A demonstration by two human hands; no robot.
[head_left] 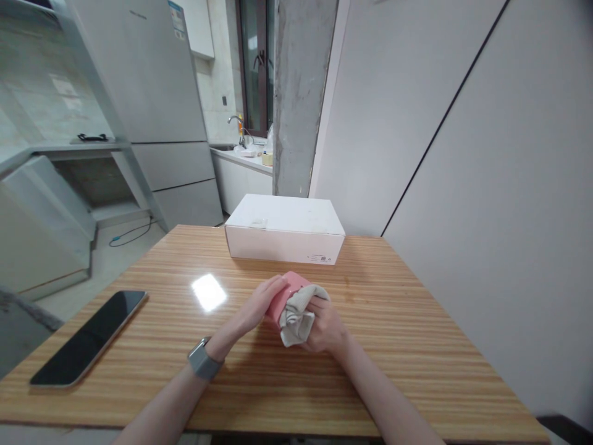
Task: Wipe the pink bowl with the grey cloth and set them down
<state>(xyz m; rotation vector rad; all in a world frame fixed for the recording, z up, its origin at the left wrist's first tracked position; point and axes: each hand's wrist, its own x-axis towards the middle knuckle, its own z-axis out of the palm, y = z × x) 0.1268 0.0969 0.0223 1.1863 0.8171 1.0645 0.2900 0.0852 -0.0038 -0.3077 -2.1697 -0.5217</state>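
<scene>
Over the middle of the wooden table, my left hand (260,304) grips a pink object (283,295) by its left side, fingers closed over its upper edge. The pink object looks smooth and rounded, but its kind is hard to tell because a cloth covers much of it. My right hand (327,326) is closed on the light grey cloth (296,316), which is bunched and pressed against the pink object's right and near side. The fingertips of my right hand are partly hidden in the folds. A smartwatch with a grey band (204,360) is on my left wrist.
A white cardboard box (282,244) stands behind my hands on the wooden table (417,346). A dark-screened phone (90,340) lies at the left edge. A pale wall (463,154) borders the right side. Beyond are a fridge (139,80) and a sink counter with a faucet (238,127).
</scene>
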